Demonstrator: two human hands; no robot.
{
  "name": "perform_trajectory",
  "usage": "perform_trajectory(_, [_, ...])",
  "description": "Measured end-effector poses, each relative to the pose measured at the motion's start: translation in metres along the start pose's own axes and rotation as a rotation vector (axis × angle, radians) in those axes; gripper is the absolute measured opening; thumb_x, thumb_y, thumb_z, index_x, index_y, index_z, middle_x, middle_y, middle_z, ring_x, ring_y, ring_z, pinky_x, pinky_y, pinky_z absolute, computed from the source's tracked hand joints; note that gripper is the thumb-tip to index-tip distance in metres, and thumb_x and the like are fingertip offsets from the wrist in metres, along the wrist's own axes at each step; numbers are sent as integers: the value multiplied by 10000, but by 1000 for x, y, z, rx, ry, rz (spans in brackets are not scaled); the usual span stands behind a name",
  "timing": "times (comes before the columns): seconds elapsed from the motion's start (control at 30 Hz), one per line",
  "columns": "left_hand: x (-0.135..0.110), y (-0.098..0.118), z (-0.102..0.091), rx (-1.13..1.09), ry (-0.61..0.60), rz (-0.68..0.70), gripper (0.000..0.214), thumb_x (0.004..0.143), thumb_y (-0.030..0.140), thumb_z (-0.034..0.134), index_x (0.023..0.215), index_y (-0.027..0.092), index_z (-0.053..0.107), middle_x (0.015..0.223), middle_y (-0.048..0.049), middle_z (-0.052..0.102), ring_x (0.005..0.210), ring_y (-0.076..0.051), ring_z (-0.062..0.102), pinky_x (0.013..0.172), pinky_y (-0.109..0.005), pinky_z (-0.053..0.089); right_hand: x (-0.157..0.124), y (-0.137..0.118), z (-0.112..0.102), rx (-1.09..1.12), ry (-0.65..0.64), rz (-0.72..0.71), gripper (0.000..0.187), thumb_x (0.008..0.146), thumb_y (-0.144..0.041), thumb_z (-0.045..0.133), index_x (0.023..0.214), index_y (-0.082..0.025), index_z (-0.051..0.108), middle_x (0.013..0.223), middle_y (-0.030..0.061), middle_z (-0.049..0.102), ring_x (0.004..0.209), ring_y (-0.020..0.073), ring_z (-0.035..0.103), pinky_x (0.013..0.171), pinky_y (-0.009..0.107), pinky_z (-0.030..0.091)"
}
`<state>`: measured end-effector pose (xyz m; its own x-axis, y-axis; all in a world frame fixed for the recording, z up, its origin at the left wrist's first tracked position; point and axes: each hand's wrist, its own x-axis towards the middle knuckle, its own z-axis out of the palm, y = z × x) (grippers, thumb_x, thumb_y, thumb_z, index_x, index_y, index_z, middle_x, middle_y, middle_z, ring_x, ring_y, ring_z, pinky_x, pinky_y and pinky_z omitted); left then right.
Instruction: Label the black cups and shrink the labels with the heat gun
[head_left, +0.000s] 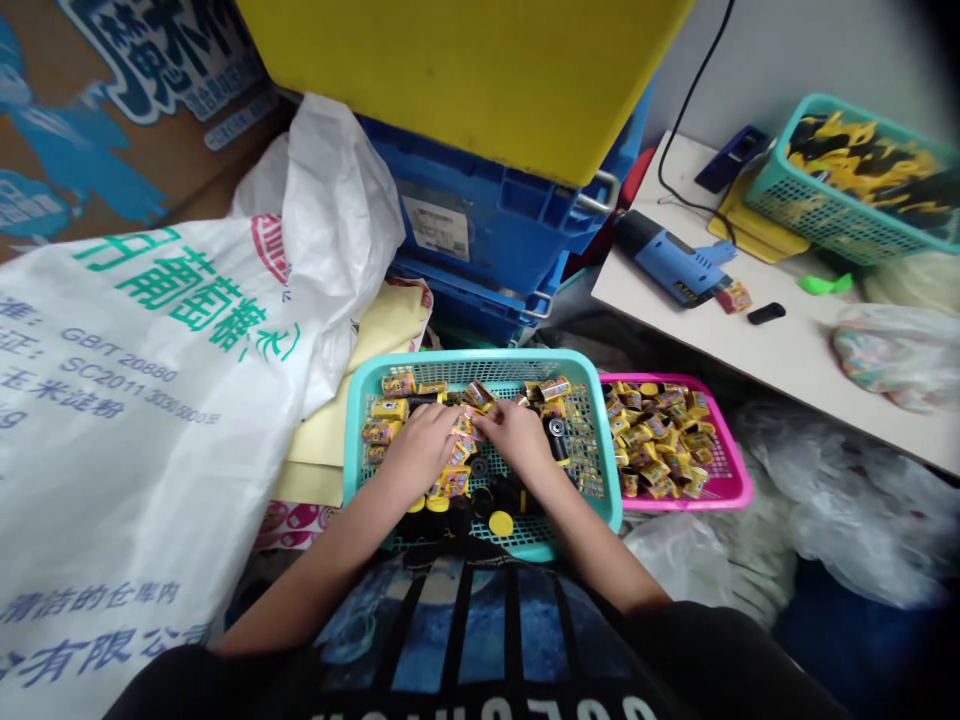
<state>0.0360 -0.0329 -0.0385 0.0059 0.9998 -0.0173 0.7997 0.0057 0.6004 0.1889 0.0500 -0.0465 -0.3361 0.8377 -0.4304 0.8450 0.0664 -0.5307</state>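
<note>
Both hands are over a teal plastic basket (609,450). My left hand (421,445) is closed, its fingertips on a small yellow-and-pink printed piece (466,424), perhaps a wrapper sleeve. From the other side my right hand (519,436) pinches toward the same piece, thumb and fingers together; the fingers partly hide it. Around them in the basket lie small printed yellow cylinders (390,408), black caps or tubes (459,515) and a round yellow disc (501,523). A black cylinder (556,432) with a ringed end stands close to my right wrist.
A pink basket (739,480) of printed yellow pieces adjoins on the right. A blue heat gun (675,262) lies on a white table (795,370), near a teal basket (832,225) of yellow and black parts. Blue crates (480,240) are stacked ahead; a white sack (172,400) fills the left.
</note>
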Motion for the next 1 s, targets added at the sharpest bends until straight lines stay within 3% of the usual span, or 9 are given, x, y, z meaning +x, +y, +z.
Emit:
perform_trajectory(0.1, [0,5,-2,-108,111,-56,241,883,208,555,1105,192,647,1114,-107,669,1054,-266,607,942,-447,479,-6,14,-8,215,-24,-85,303,868,-364,617,670,-136,606,656,14,589,634,121,510,640,218,340])
perform_trajectory(0.2, [0,9,-5,-325,199,-174,243,852,288,628,1076,197,646,1016,-76,686,876,-211,657,803,-364,537,-16,15,-14,412,-198,-174,368,912,-392,533,688,-118,632,580,-5,522,561,99,441,606,206,333])
perform_trajectory(0.3, [-4,11,-8,-382,179,-214,301,805,228,668,1104,217,644,821,-19,680,715,-183,645,695,-316,535,-25,6,-14,334,-329,-202,428,962,-410,468,712,-122,664,549,-3,506,521,99,414,589,213,316])
perform_trajectory(0.43, [-13,15,-17,-173,245,-137,268,815,154,626,1072,215,673,1028,-72,686,987,-253,638,907,-401,498,-32,-2,-16,-70,-125,-150,372,975,-385,480,783,-153,699,734,72,643,676,160,552,660,248,333])
perform_trajectory(0.57, [-13,21,-24,-175,318,-162,220,851,223,627,1064,191,676,1109,-98,664,1040,-263,614,956,-426,473,-32,1,-26,68,-106,-198,346,991,-365,450,848,-171,697,806,51,666,740,153,585,691,235,362])
perform_trajectory(0.63, [-9,22,-22,-141,268,-139,205,859,242,625,1047,186,684,1040,-97,683,997,-271,610,934,-445,471,-30,6,-31,44,-113,-165,320,968,-386,496,827,-170,685,775,43,654,713,150,568,665,235,349])
perform_trajectory(0.77, [8,20,-17,69,88,58,177,905,211,543,960,200,710,927,-77,696,941,-262,572,847,-402,471,-29,19,-34,-179,-92,-50,286,914,-399,591,777,-162,674,752,69,647,676,162,546,626,253,298])
perform_trajectory(0.9, [36,15,-15,343,48,168,317,860,37,460,1001,177,707,1006,-118,655,960,-285,517,798,-400,445,-33,27,-27,-140,-75,-69,285,935,-393,565,793,-171,672,789,64,663,709,161,565,638,245,305])
perform_trajectory(1.0, [53,10,-13,492,21,178,227,853,57,499,836,145,707,957,-151,611,937,-307,504,723,-399,429,-34,31,-23,-67,-32,-77,262,938,-379,562,808,-176,664,788,44,663,698,150,558,643,236,306])
